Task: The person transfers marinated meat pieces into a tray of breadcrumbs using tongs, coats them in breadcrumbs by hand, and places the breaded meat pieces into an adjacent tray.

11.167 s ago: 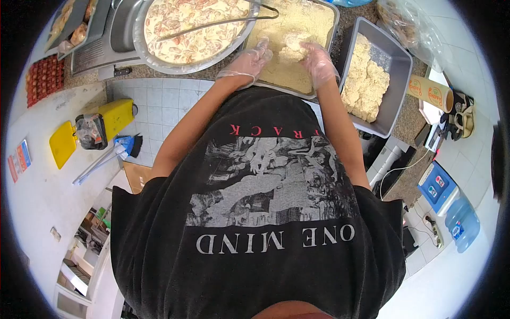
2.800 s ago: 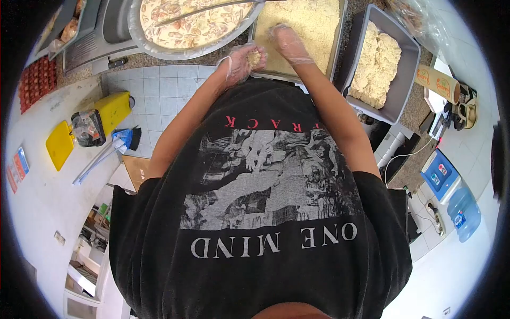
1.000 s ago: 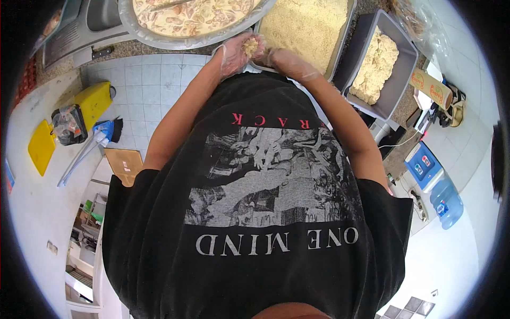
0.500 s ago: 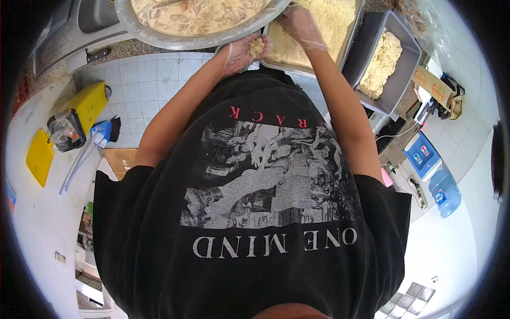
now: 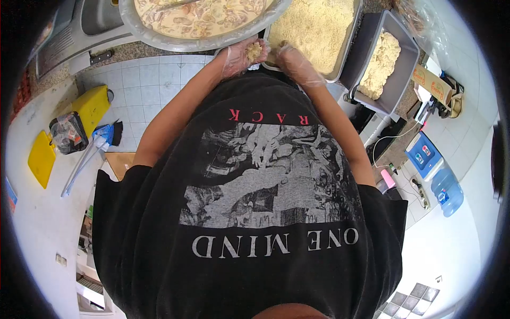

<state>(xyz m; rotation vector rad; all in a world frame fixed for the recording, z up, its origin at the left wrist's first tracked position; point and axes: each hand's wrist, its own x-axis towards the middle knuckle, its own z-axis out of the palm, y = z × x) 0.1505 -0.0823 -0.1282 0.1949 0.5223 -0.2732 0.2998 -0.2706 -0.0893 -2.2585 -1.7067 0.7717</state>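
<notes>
My left hand [image 5: 238,59], in a clear plastic glove, is turned palm up below the big basin's rim. Its fingers curl around a pale, crumb-coated piece [image 5: 255,51]. Close by on the right, my gloved right hand [image 5: 297,65] is at the near left corner of a tray of yellowish crumbs [image 5: 313,34]. Its fingers bend inward toward my left hand; their tips are hidden. Above my left hand stands a large grey basin [image 5: 175,44] holding pieces in creamy liquid [image 5: 202,18], with a utensil handle lying in it.
To the right of the tray, a grey bin [image 5: 396,85] holds a heap of coated pieces [image 5: 380,66]. Clear plastic bags [image 5: 425,26] lie beyond it. A sink [image 5: 101,18] and a knife [image 5: 101,57] are at the left. A blue water bottle [image 5: 446,189] stands lower right.
My right hand has moved from over the crumbs back to the tray's near left corner. My left hand has shifted slightly left, still holding the coated piece.
</notes>
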